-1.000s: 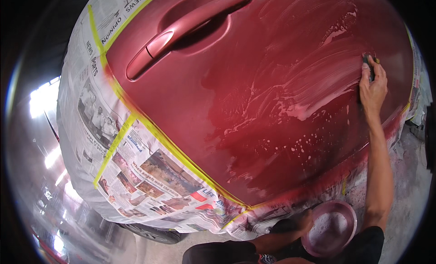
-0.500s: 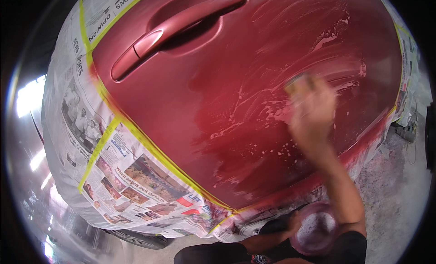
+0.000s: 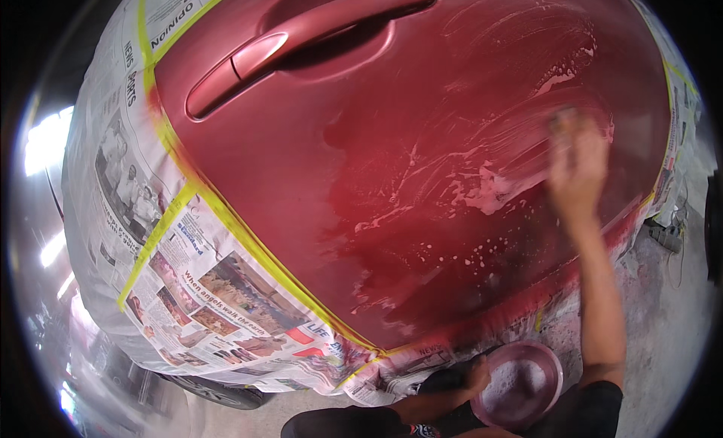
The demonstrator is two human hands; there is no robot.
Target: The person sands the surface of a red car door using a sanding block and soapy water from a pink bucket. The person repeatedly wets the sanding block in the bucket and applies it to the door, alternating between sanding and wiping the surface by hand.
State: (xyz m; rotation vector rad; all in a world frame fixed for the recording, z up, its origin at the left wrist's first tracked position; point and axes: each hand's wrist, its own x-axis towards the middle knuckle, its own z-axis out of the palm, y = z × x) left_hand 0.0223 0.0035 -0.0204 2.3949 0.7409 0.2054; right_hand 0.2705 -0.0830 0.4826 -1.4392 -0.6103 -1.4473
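My right hand [image 3: 580,167], smeared by motion, presses a small tan-and-grey sanding pad [image 3: 561,122] against the right part of a red car door [image 3: 279,167]. Pinkish suds [image 3: 486,191] streak the wet panel around and left of it. Low in the view, my left hand [image 3: 479,374] grips the left rim of a round mauve basin [image 3: 553,393], its fingers partly hidden. Whitish foamy water [image 3: 516,385] lies inside the basin.
Newspaper sheets [image 3: 218,287] and yellow masking tape [image 3: 256,250] border the door. Its handle [image 3: 316,35] juts out at the upper left. A tyre [image 3: 215,391] shows below the paper. A dark grey object [image 3: 664,235] lies on the floor at right.
My right hand has swept to the right and slightly up across the door with the pad. My left hand stays at the basin. The view has shifted a little.
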